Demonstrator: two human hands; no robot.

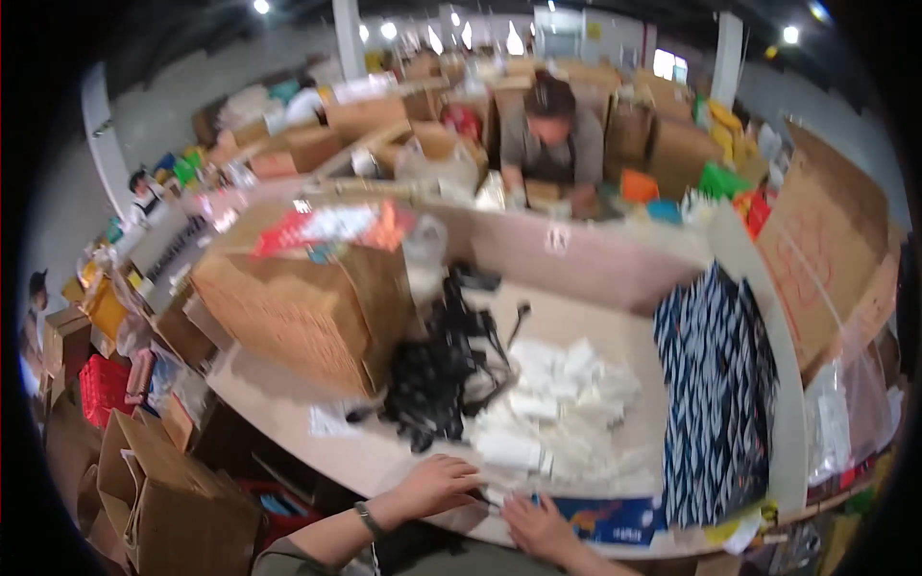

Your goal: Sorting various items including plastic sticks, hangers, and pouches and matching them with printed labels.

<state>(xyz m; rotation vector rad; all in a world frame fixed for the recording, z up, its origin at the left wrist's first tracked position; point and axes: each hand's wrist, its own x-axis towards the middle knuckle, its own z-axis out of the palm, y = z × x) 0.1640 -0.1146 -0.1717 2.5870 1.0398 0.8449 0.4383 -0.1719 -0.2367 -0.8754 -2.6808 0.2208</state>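
My left hand (437, 487) is at the table's near edge, its fingers curled together around something small and dark that blurs out. Just right of it, my right hand (538, 526) lies with fingers stretched and slightly apart, beside a blue printed flat package (610, 519). Beyond my hands spreads a loose heap of white folded pieces (562, 403), too blurred to name. Left of that heap is a tangled pile of black straps or cords (437, 374). Along the right side stand rows of patterned dark-blue and pale items (715, 398), packed closely together.
A big cardboard box (303, 302) with a red and white package (331, 227) on top stands on the table's left. A low pinkish partition (567, 252) closes the far side. Another person (552, 139) works behind it. An open carton (826, 240) rises at right.
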